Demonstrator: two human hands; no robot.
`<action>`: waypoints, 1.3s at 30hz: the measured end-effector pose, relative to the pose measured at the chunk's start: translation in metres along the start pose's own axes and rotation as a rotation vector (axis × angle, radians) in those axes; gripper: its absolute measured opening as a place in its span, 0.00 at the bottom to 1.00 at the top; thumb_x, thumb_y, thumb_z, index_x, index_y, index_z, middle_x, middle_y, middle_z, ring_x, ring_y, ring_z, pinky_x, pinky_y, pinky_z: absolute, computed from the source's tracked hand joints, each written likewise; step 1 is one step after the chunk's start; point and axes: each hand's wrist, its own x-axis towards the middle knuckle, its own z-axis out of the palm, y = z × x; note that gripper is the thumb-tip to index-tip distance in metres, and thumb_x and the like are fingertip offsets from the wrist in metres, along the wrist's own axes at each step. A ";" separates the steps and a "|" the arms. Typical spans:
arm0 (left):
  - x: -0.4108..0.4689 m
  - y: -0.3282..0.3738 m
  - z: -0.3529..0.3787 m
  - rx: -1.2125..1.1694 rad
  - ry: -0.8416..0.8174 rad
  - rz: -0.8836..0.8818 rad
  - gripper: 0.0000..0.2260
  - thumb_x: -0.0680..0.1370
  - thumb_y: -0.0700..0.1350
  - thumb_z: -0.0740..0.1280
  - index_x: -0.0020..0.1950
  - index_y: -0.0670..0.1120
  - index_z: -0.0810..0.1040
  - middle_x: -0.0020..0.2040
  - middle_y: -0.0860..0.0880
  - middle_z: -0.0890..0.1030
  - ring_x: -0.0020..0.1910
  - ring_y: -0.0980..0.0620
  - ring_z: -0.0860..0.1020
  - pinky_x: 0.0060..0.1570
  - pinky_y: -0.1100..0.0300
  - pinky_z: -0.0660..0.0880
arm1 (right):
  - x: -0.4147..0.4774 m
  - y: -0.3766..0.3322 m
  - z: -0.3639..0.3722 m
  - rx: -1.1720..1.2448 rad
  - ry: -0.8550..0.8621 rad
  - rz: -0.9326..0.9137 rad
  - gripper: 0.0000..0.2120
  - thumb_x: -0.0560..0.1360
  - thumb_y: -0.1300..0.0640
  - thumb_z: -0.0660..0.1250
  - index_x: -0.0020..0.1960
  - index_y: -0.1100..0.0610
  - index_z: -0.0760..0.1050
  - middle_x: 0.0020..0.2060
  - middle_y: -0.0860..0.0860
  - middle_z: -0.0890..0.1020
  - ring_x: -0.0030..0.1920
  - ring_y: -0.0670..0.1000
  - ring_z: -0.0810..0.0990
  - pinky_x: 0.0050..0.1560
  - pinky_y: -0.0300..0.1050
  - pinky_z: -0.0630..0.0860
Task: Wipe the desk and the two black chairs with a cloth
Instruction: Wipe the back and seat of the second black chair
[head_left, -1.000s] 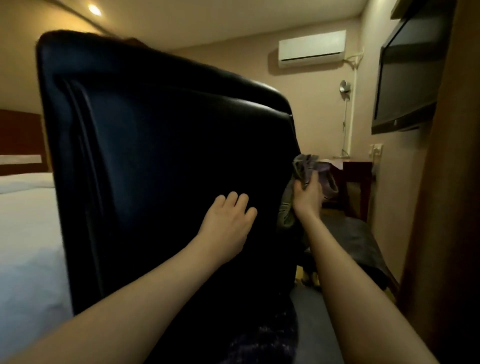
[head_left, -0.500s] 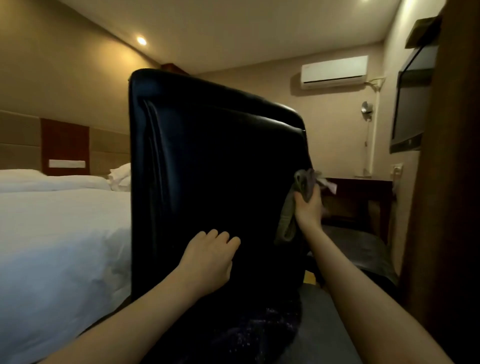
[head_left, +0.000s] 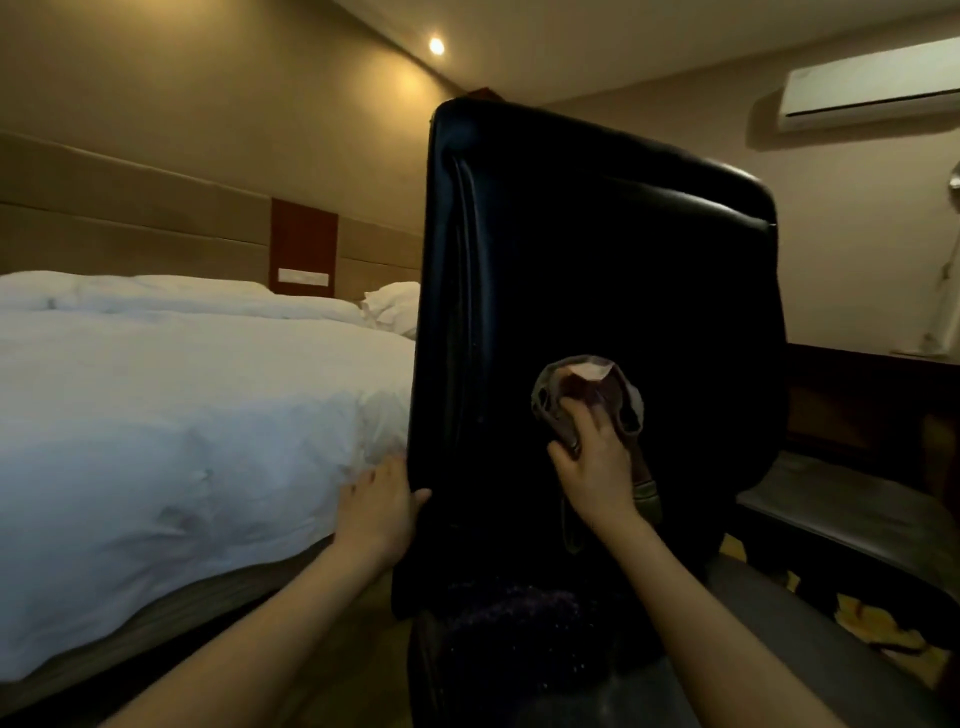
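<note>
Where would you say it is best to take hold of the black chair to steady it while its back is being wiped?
Probably the backrest's left side edge of the black chair, approached from the bed side. That edge is a bare, thin vertical rim; the left hand already wraps it, clear of the cloth under the right hand.

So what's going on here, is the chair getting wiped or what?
Yes. The person is wiping the back of a black chair. The right hand presses a bunched grey cloth against the middle of the backrest, while the left hand grips the backrest's left edge to steady it, next to the white bed. A second dark seat shows to the right, with a dark desk behind it against the wall; no hand is on either.
</note>
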 end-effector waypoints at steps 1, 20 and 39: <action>0.001 0.005 0.003 -0.072 -0.006 -0.035 0.19 0.82 0.53 0.53 0.69 0.45 0.62 0.65 0.45 0.70 0.64 0.43 0.69 0.57 0.51 0.65 | -0.011 -0.003 0.004 0.010 -0.033 -0.039 0.21 0.71 0.60 0.68 0.63 0.60 0.74 0.59 0.63 0.75 0.55 0.65 0.78 0.47 0.54 0.76; 0.020 0.015 0.022 -0.159 0.122 -0.202 0.13 0.81 0.45 0.57 0.64 0.42 0.65 0.54 0.43 0.78 0.54 0.42 0.76 0.46 0.53 0.69 | 0.032 -0.100 0.006 -0.005 0.160 -0.384 0.17 0.65 0.53 0.63 0.50 0.58 0.80 0.40 0.56 0.78 0.37 0.59 0.79 0.38 0.43 0.76; 0.017 0.011 0.027 -0.163 0.188 -0.124 0.11 0.81 0.45 0.57 0.59 0.40 0.66 0.53 0.39 0.79 0.52 0.38 0.76 0.43 0.51 0.68 | -0.018 -0.009 -0.020 0.126 0.317 -0.073 0.16 0.68 0.55 0.62 0.49 0.64 0.77 0.41 0.60 0.77 0.43 0.51 0.70 0.41 0.38 0.63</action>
